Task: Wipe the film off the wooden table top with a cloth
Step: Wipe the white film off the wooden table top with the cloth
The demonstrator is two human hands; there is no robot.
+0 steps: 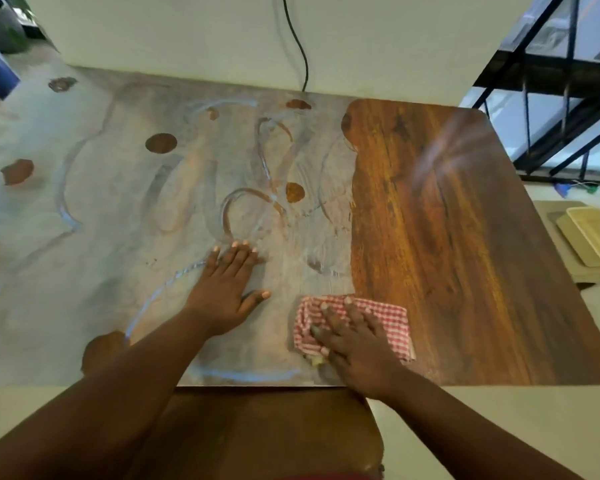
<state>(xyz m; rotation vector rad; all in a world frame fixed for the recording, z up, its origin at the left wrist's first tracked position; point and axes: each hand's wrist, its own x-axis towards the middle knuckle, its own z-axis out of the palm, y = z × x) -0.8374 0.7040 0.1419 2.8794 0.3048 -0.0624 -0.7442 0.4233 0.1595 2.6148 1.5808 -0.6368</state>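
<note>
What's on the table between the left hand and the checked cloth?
Head view: nothing lies between the left hand and the cloth, only table top coated in grey film.

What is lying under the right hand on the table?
The right hand presses flat on a red-checked cloth, at the film's edge. Something pale yellow peeks out beneath; the table surface under the cloth is hidden.

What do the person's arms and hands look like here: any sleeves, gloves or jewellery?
Both forearms are bare, with no sleeves in view. The left hand and right hand wear no gloves, rings, watch or bracelets. The fingernails look pale, short and rounded.
</note>
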